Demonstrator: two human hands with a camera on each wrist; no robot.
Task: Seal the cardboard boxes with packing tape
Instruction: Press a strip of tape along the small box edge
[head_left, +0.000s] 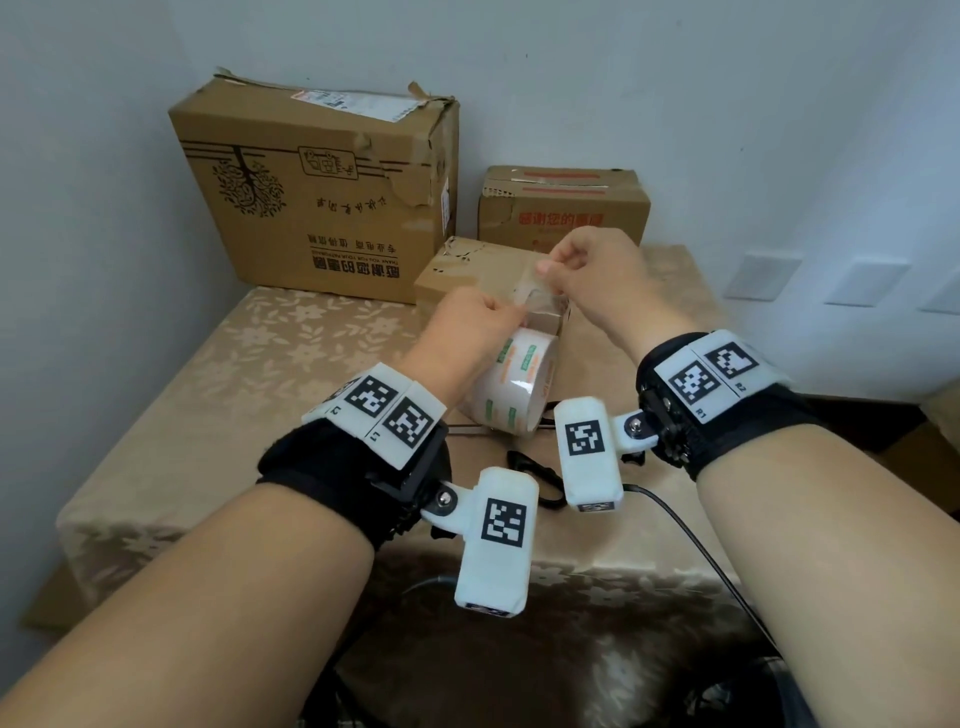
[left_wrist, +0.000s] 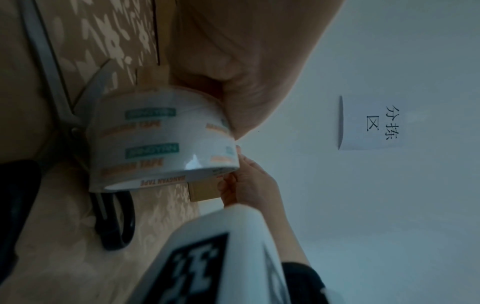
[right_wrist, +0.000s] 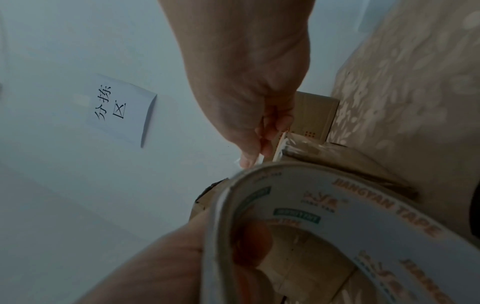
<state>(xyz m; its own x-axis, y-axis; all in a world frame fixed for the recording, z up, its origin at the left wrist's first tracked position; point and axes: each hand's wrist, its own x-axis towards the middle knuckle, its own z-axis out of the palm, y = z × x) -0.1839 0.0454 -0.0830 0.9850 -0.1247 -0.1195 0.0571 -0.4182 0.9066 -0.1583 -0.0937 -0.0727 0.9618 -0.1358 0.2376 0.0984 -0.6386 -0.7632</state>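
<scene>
Small box (head_left: 457, 265) mostly hidden — hands seemingly stretch tape (head_left: 535, 296).

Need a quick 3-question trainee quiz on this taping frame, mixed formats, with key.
1. True or false: the left hand holds the tape roll with fingers through its core.
2. Multiple choice: what does the right hand pinch?
A. the scissors
B. the free tape end
C. a flap of the big box
3. Fill in: the black-handled tool lying on the tablecloth under the hands is a pair of ____.

Key:
1. True. The right wrist view shows fingers inside the core.
2. B. The strip is peeled up from the roll, above the small box.
3. scissors.
</scene>
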